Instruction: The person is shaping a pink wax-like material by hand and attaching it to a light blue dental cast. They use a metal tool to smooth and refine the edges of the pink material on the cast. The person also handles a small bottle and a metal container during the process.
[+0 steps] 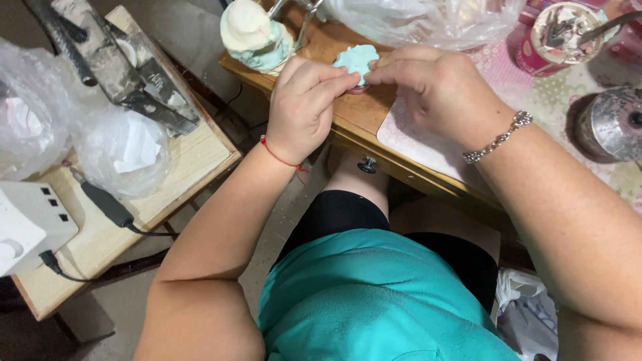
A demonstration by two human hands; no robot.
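A pale blue dough piece point(356, 61) is pinched between both hands at the near edge of a wooden table point(354, 113). The left hand point(304, 107) has its fingers curled and pressed together against the piece's left and lower side; the right hand point(438, 90) closes on its right side with fingertips point(374, 75) touching it. The piece is flat with a ruffled outline, its face turned up toward the camera; no clear long axis can be made out. Something pinkish shows just under it, too hidden to identify.

A white mat point(414, 137) lies under the right wrist. Just beyond the left hand stands a cream and blue figure point(254, 33). A clear plastic bag point(428, 20) lies behind the hands. Far right stand 1 pink cup point(552, 37) and 1 metal tin point(612, 124). A lower wooden bench point(194, 157) at left carries tools and bags.
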